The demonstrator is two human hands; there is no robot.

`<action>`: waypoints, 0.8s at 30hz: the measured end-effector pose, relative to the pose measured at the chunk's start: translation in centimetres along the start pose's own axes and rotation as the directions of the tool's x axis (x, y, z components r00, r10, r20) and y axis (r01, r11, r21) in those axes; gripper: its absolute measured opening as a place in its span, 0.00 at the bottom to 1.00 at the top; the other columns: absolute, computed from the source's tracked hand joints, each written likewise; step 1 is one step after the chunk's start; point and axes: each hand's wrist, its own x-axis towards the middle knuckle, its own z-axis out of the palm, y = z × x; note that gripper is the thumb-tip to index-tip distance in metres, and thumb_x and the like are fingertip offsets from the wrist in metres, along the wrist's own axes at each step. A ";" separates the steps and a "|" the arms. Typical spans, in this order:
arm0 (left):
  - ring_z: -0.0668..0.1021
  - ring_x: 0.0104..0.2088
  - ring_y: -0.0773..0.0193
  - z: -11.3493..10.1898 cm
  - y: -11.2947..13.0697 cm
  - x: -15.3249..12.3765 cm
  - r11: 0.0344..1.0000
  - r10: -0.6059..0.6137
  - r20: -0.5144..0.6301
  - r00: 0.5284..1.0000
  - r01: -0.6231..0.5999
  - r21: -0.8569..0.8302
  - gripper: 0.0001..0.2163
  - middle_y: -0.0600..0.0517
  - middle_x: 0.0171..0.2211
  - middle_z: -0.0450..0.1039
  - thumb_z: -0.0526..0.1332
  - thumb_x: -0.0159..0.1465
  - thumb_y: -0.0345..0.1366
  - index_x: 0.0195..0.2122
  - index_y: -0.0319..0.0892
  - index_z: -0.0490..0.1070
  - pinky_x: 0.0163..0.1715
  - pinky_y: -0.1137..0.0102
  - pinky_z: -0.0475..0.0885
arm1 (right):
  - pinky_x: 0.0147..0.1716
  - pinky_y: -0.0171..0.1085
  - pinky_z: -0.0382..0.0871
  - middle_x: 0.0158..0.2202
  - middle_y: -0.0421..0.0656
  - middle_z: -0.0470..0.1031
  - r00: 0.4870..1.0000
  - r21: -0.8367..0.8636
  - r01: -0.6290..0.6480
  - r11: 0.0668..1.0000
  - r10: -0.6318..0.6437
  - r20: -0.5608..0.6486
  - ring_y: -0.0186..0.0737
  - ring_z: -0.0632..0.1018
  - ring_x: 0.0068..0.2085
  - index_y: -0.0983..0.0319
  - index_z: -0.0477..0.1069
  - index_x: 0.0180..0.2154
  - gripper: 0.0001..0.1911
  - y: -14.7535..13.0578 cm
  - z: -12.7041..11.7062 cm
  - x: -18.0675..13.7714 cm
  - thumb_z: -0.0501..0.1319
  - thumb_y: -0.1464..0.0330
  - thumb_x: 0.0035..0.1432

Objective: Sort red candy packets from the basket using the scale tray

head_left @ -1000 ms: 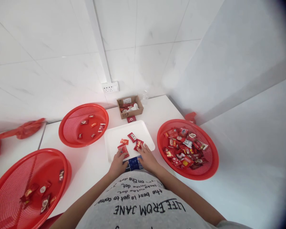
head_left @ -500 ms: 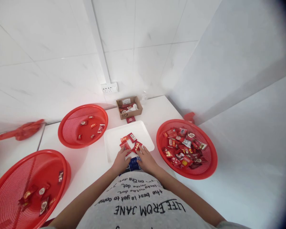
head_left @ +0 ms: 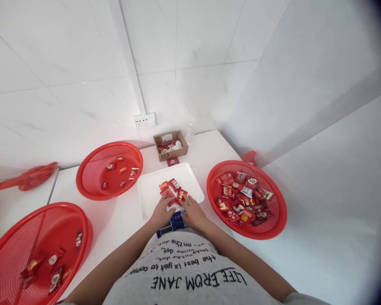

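4 small packets (head_left: 175, 184) lie gathered on the white tray (head_left: 193, 178), left hand (head_left: 161, 212) and right hand (head_left: 195, 214) touching 2, fingers loosely open, apparently gripping neither, while many more fill the right-side red basket (head_left: 277, 212)

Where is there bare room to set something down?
Tabletop between the tray and near-left basket, also between cardboard box and right basket; the tray's left side. Crowded: packets by the left hand and right hand, and inside the right basket.
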 end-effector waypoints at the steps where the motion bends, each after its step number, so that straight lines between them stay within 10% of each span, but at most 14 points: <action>1: 0.56 0.61 0.54 -0.1 0.0 -0.2 1.000 -0.002 0.003 1.000 0.003 -0.013 0.19 0.44 0.59 0.57 0.62 0.51 0.29 0.45 0.42 0.71 0.55 0.60 0.59 | 0.60 0.49 0.44 0.63 0.48 0.50 1.000 0.008 0.010 1.000 -0.010 -0.018 0.50 0.49 0.64 0.61 0.58 0.58 0.32 0.2 -0.1 0.0 0.57 0.73 0.49; 11: 0.76 0.40 0.57 -1.3 -0.1 -3.6 0.963 -0.179 0.087 0.980 0.192 -0.188 0.14 0.48 0.38 0.76 0.63 0.49 0.39 0.37 0.42 0.72 0.44 0.65 0.68 | 0.60 0.44 0.48 0.59 0.52 0.58 0.860 0.160 -0.223 0.962 0.271 -0.433 0.44 0.56 0.61 0.68 0.61 0.55 0.25 8.6 -5.5 -2.0 0.51 0.69 0.55; 15: 0.77 0.39 0.56 -1.0 -0.6 -3.9 0.963 -0.167 0.166 0.972 0.197 -0.184 0.15 0.49 0.36 0.77 0.63 0.48 0.43 0.36 0.42 0.72 0.43 0.65 0.68 | 0.58 0.45 0.51 0.56 0.53 0.63 0.846 0.300 -0.361 0.883 0.445 -0.293 0.46 0.62 0.58 0.67 0.62 0.54 0.25 13.0 -6.1 -3.7 0.54 0.69 0.53; 24: 0.77 0.37 0.57 0.6 -0.6 -3.1 0.970 -0.157 0.184 0.970 0.186 -0.156 0.19 0.50 0.35 0.77 0.63 0.47 0.45 0.39 0.43 0.70 0.41 0.65 0.69 | 0.53 0.43 0.59 0.49 0.47 0.72 0.901 0.426 -0.305 0.852 0.403 -0.161 0.43 0.71 0.50 0.61 0.68 0.49 0.24 14.9 -3.8 -3.0 0.61 0.73 0.46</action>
